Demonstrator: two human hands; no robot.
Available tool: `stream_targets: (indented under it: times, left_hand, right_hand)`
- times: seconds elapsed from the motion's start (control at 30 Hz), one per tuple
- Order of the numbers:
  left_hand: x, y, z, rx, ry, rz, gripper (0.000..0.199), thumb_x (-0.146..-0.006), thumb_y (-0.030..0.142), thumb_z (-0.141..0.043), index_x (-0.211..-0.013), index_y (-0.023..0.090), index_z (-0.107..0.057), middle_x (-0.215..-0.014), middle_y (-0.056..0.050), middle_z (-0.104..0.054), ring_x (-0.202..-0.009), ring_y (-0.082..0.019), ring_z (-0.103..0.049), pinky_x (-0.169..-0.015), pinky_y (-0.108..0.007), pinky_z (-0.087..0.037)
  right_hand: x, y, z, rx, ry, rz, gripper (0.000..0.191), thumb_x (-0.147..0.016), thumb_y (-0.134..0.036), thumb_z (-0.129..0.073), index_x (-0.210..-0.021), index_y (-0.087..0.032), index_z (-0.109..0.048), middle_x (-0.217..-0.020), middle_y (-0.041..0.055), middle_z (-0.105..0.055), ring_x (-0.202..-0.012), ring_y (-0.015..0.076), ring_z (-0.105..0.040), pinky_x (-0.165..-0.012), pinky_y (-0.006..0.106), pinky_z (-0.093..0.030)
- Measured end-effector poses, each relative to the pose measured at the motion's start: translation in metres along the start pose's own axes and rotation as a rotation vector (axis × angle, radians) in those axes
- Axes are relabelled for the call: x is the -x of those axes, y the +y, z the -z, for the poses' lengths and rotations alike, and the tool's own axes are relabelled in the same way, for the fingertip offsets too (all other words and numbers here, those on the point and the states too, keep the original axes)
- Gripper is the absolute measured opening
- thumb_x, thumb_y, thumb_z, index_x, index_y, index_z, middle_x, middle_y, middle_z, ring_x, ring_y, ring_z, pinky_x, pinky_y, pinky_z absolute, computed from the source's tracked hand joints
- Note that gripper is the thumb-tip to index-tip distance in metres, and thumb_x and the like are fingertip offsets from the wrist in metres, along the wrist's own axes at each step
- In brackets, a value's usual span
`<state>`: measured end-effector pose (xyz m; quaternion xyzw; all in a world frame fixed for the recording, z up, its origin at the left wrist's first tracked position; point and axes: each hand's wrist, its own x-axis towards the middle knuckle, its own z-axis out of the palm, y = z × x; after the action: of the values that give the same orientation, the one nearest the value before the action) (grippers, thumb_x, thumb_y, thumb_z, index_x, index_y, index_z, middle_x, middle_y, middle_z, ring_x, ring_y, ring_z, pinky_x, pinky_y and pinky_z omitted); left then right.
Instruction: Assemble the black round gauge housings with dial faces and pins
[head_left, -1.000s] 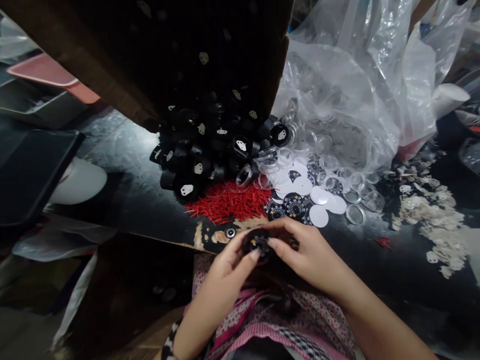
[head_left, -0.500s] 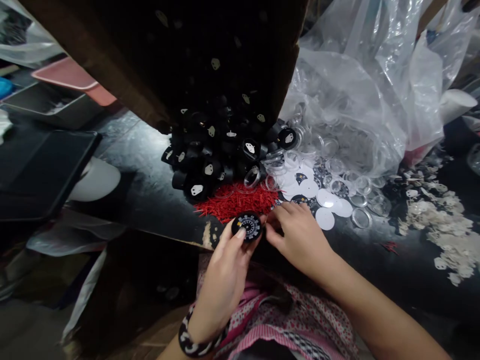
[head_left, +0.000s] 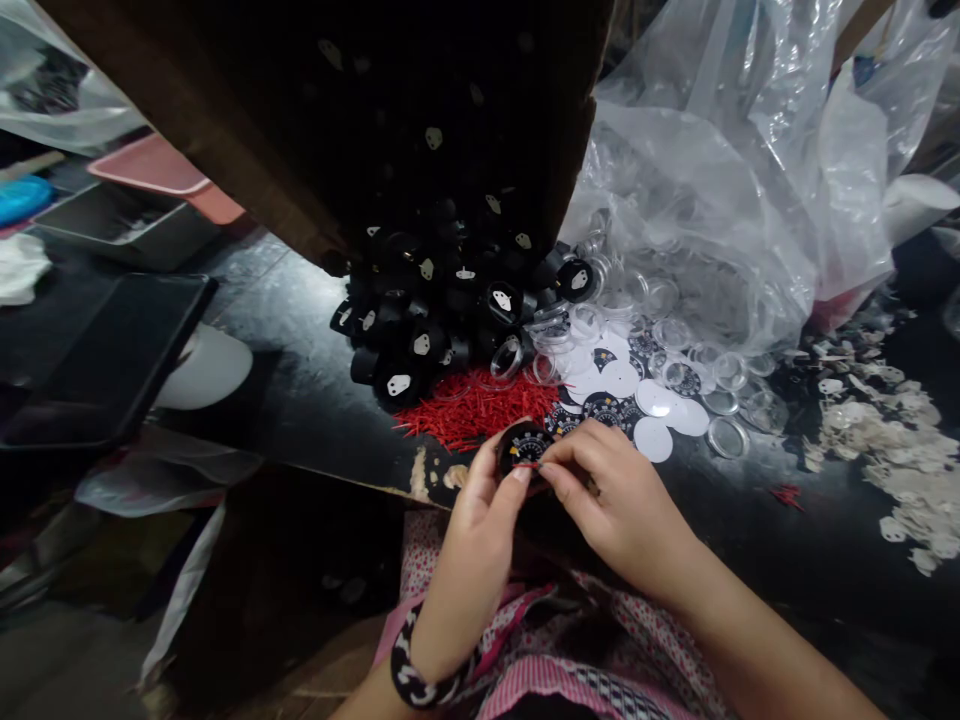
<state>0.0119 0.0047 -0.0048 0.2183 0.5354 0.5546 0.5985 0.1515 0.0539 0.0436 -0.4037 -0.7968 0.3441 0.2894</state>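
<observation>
I count one dark bench (head_left: pixel 300 435) and, standing on it, one brown box (head_left: pixel 195 110), open toward me. One clear plastic bag (head_left: pixel 697 200) slumps to its right. The black housings (head_left: pixel 397 385) at the box's mouth overlap too much for me to number, as do the pale tabs (head_left: pixel 877 430) far right. My two hands come next: the left hand (head_left: pixel 480 520) is clamped on one black dial unit (head_left: pixel 525 443), near the bench's front edge; the right hand (head_left: pixel 622 500) has thumb and forefinger pinched on one red sliver (head_left: pixel 527 464) over its face. Beyond lie one big red heap (head_left: pixel 480 405) and, beside it, many white discs (head_left: pixel 652 438) and clear rings (head_left: pixel 727 437). Smallest, one red cluster (head_left: pixel 786 495) sits alone at right.
</observation>
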Motion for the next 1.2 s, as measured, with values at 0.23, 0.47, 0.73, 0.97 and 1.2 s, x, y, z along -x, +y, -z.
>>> stream_targets:
  times: [0.23, 0.47, 0.73, 0.97, 1.2]
  left_hand:
    - [0.007, 0.006, -0.005, -0.210, -0.080, -0.108, 0.028, -0.092, 0.036, -0.060, -0.119, 0.029, -0.059, -0.122, 0.001, -0.068, -0.116, -0.016, -0.062, -0.100, -0.024, -0.049]
    - [0.012, 0.009, -0.004, -0.219, -0.118, -0.159, 0.026, -0.092, 0.035, -0.060, -0.117, 0.029, -0.059, -0.119, 0.001, -0.069, -0.111, -0.014, -0.065, -0.095, -0.020, -0.051]
    - [0.019, 0.008, -0.005, -0.404, -0.003, -0.274, 0.026, -0.090, 0.030, -0.060, -0.115, 0.026, -0.063, -0.119, -0.001, -0.071, -0.113, -0.020, -0.065, -0.098, -0.030, -0.051]
    - [0.024, 0.009, -0.001, -0.475, 0.043, -0.271, 0.028, -0.086, 0.026, -0.064, -0.113, 0.033, -0.068, -0.116, 0.003, -0.072, -0.111, -0.022, -0.066, -0.102, -0.031, -0.048]
    - [0.010, 0.006, 0.002, -0.085, -0.143, 0.094, 0.036, -0.086, 0.039, -0.067, -0.122, 0.036, -0.065, -0.126, 0.002, -0.068, -0.120, -0.022, -0.062, -0.107, -0.032, -0.046]
  right_hand:
    - [0.002, 0.001, 0.003, 0.087, -0.010, -0.061, 0.017, -0.092, -0.001, -0.063, -0.085, -0.016, -0.059, -0.084, 0.0008, -0.055, -0.079, 0.0210, -0.052, -0.073, 0.035, -0.032]
    - [0.004, -0.003, 0.011, -0.082, -0.038, -0.067, 0.019, -0.092, 0.000, -0.060, -0.082, -0.017, -0.058, -0.083, -0.0004, -0.054, -0.080, 0.0194, -0.053, -0.073, 0.033, -0.033]
    - [0.013, -0.006, 0.006, -0.091, -0.020, -0.121, 0.022, -0.093, -0.006, -0.055, -0.075, -0.019, -0.051, -0.078, -0.0007, -0.052, -0.074, 0.0193, -0.049, -0.070, 0.033, -0.032]
    - [0.018, -0.007, -0.001, -0.144, 0.016, -0.177, 0.023, -0.095, -0.017, -0.053, -0.073, -0.020, -0.047, -0.076, -0.0011, -0.051, -0.070, 0.0190, -0.047, -0.067, 0.032, -0.033]
    - [0.012, 0.000, 0.007, -0.037, -0.001, -0.044, 0.013, -0.091, -0.013, -0.056, -0.079, -0.019, -0.057, -0.079, 0.0013, -0.056, -0.073, 0.0200, -0.052, -0.067, 0.032, -0.036]
